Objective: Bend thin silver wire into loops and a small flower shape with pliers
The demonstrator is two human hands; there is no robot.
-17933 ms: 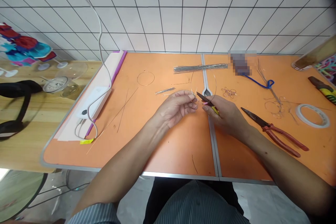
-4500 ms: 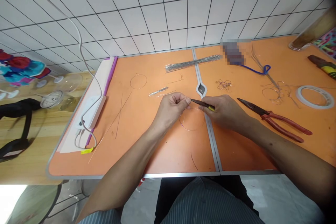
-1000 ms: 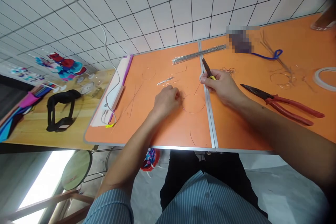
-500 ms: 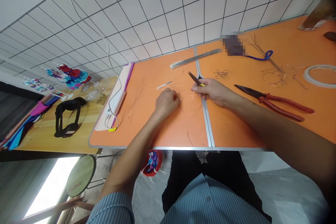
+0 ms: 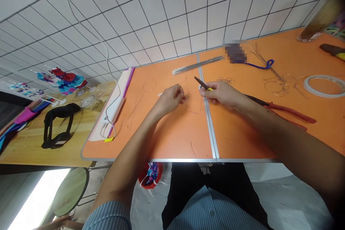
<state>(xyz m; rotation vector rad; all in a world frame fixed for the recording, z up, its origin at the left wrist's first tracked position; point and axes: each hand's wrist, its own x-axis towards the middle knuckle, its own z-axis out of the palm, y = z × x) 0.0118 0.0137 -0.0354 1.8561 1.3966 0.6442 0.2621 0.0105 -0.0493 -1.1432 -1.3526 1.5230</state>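
Note:
My left hand point(image 5: 171, 99) is closed, thumb and fingertips pinched on what looks like a thin wire whose end barely shows. Just right of those fingertips, a large thin wire ring point(image 5: 198, 113) lies between both hands. My right hand point(image 5: 221, 94) is wrapped round small pliers point(image 5: 203, 83) with dark jaws and yellow on the handle; the jaws point up and left. A straight piece of wire hangs below these fingers, across the ring. Partly behind the right forearm lie larger red-handled pliers point(image 5: 292, 111).
A bundle of straight wires point(image 5: 198, 65) lies near the tiled wall. Tangled wire point(image 5: 225, 79) sits behind my right hand. A white tape roll point(image 5: 307, 86) is at the right. A smaller wire ring point(image 5: 150, 85) and a power strip point(image 5: 114, 111) are at the left.
My left hand has lifted off the table and moved slightly right, its fingertips now at the ring's left edge. My right hand keeps the small pliers. The view has shifted slightly.

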